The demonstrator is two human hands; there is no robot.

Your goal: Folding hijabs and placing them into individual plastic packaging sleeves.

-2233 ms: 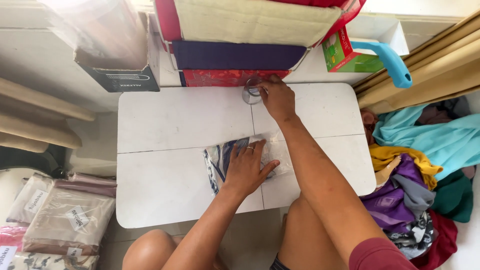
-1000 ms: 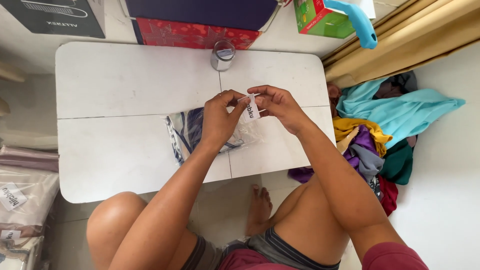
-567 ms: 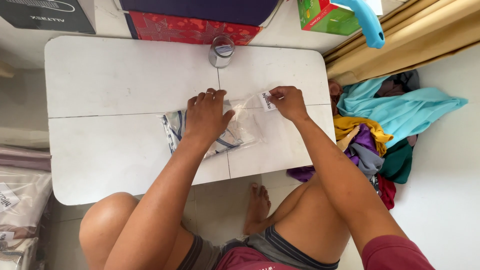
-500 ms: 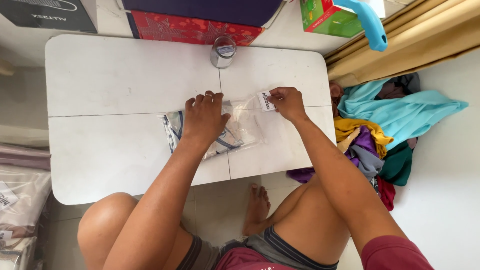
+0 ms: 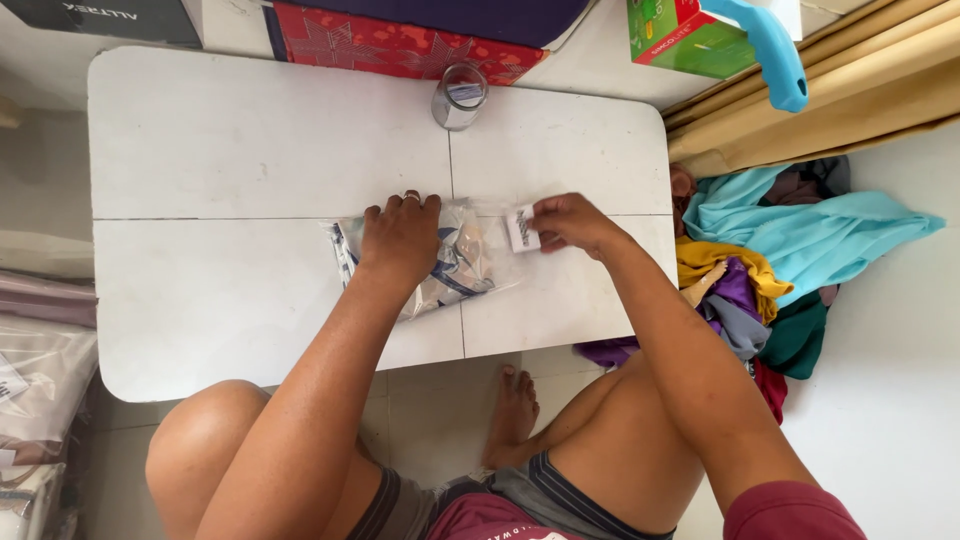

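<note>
Left hand [image 5: 402, 238] presses flat on clear bag [image 5: 440, 262]; right hand [image 5: 568, 220] pinches small white label [image 5: 521, 228].

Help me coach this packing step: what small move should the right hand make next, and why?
Probably press the small white label down onto the clear bag. The right hand holds it at the bag's edge, while the left hand lies flat on the bag, pinning it to the white table.

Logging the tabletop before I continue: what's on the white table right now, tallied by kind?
Clear bag of folded cloth, under the left hand: 1
Small label, in the right hand: 1
Tape roll: 1
Total: 3
</note>
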